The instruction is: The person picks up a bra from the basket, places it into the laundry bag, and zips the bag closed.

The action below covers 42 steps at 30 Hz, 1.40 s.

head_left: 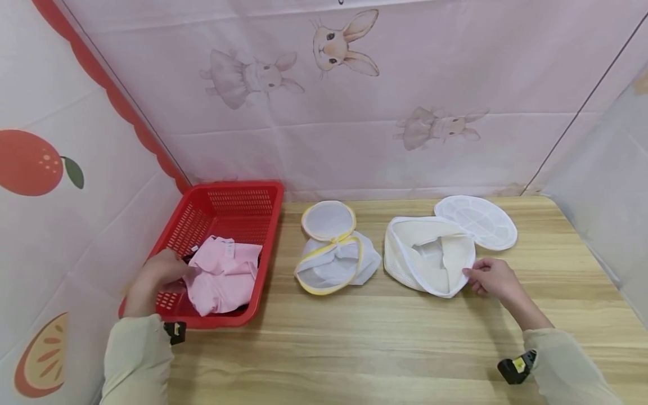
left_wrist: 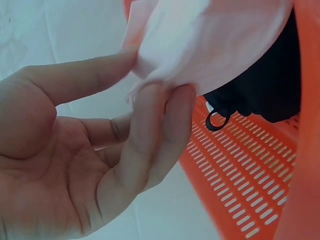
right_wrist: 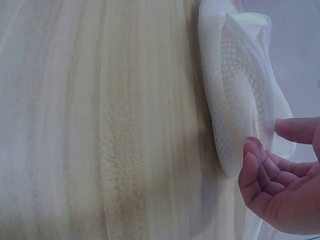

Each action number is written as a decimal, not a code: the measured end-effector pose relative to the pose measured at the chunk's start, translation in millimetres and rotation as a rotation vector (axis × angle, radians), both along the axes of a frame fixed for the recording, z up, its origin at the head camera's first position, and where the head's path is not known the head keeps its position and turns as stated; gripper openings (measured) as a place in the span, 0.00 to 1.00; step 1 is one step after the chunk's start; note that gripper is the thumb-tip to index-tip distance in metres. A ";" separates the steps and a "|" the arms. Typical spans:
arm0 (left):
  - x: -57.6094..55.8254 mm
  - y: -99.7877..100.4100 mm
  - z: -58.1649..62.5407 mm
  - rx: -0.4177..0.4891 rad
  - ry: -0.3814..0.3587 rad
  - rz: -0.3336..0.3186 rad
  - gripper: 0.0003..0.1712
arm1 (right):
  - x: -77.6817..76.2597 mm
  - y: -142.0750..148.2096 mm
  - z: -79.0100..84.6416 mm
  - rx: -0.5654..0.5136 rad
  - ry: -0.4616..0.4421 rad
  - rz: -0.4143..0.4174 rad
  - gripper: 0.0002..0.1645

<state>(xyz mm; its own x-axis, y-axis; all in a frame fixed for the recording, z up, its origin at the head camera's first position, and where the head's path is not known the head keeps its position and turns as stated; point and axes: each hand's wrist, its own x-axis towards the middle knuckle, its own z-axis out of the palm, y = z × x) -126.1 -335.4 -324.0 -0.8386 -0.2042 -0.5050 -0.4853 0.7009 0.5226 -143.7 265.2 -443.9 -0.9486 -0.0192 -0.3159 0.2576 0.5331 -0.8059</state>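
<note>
Pale sleeves [head_left: 136,357] lie nearest — the left hand [head_left: 161,273] pinches the pink cloth [head_left: 228,275] in the red basket [head_left: 240,209]; the right hand [head_left: 495,278] pinches the rim of the gaping cream mesh bag [head_left: 430,256] on the table [head_left: 354,349] — well apart from the basket.

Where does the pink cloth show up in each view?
Head: pink cloth left of centre, in the red basket.
Left wrist: top, centre to right, pinched by the left hand.
Right wrist: not in it.
Shared landmark, head and left wrist only: the red basket.
</note>
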 end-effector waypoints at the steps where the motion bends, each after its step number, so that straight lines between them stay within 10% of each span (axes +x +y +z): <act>1: -0.1 0.3 0.2 0.012 -0.001 0.004 0.17 | -0.3 -0.3 -0.5 -0.006 0.001 -0.005 0.16; 13: 1.4 5.1 2.7 0.012 0.027 -0.029 0.18 | -3.5 -3.9 3.1 -0.098 0.106 -0.072 0.10; 25: 2.3 9.1 -1.9 -0.051 0.000 -0.009 0.14 | -14.1 0.5 10.4 -0.243 0.025 -0.152 0.08; 42: 10.9 2.1 -3.0 0.010 0.086 -0.020 0.20 | -13.3 -0.4 17.5 -0.183 0.013 -0.073 0.14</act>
<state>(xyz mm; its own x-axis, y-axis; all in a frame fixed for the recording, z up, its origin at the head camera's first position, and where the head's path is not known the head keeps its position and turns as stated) -115.2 -333.4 -327.0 -0.8830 -0.1822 -0.4326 -0.4241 0.7046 0.5689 -156.9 264.8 -426.4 -0.9536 -0.0066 -0.3010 0.2789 0.3576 -0.8913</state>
